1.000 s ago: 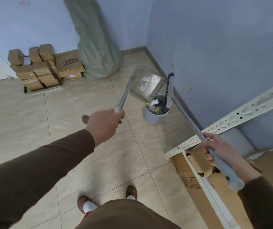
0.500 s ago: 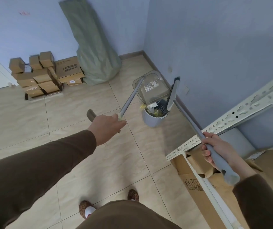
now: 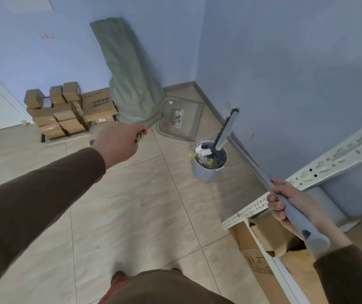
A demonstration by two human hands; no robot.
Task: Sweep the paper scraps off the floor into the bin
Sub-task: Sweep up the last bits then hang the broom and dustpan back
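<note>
**Technician A:** Start with the largest items. Status of the long tools?

**Technician B:** The broom (image 3: 261, 172) is clamped in the right hand (image 3: 294, 207) near the handle's end. Its head leans on the rim of the bin (image 3: 206, 172). The dustpan (image 3: 180, 121) is held by its handle in the left hand (image 3: 116, 143), fingers wrapped round it — the pan sits beyond the bin, tilted, apparently emptied.

**Technician A:** And the paper scraps (image 3: 202, 152)?

**Technician B:** Piled inside the bin, up to the rim. None visible on the floor tiles (image 3: 132, 216).

**Technician A:** Failure modes?

**Technician B:** Probably three. The bin looks light — side pressure from the broom head could tip it and spill the load. Bristles withdrawn carelessly may drag top scraps over the rim. The broom handle also passes close to the metal shelf frame (image 3: 307, 178); a snag there could jolt the head.
</note>
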